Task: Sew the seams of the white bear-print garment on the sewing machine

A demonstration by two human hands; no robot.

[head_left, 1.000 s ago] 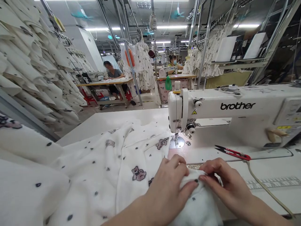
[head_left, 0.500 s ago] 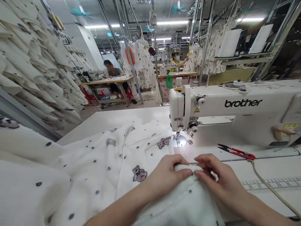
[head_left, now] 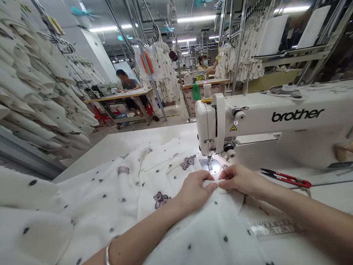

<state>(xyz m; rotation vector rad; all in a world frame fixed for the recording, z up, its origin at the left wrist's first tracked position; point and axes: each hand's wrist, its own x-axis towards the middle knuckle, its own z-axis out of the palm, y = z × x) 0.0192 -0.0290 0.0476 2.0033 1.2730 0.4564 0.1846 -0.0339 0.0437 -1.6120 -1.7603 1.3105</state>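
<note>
White plush fabric (head_left: 118,209) printed with black dots and brown bears spreads over the left and front of the sewing table. My left hand (head_left: 197,189) pinches the fabric's edge between thumb and fingers. Close beside it, my right hand (head_left: 234,180) grips the same edge, thumb against fingertips. Both hands are just in front of the needle and presser foot (head_left: 210,163) of a white Brother sewing machine (head_left: 256,114). The held edge lies short of the foot, on the near side of the metal needle plate (head_left: 216,167).
Red thread snips (head_left: 289,179) lie right of my right hand, near a ruler scale (head_left: 278,228) on the tabletop. Thread cones (head_left: 271,35) stand on a rack above. Hanging garment pieces (head_left: 35,84) fill the left side. Two people (head_left: 128,84) sit at machines farther back.
Both hands have moved forward with the fabric edge, closer to the presser foot. My right hand has closed more tightly on the edge. The view has shifted slightly.
</note>
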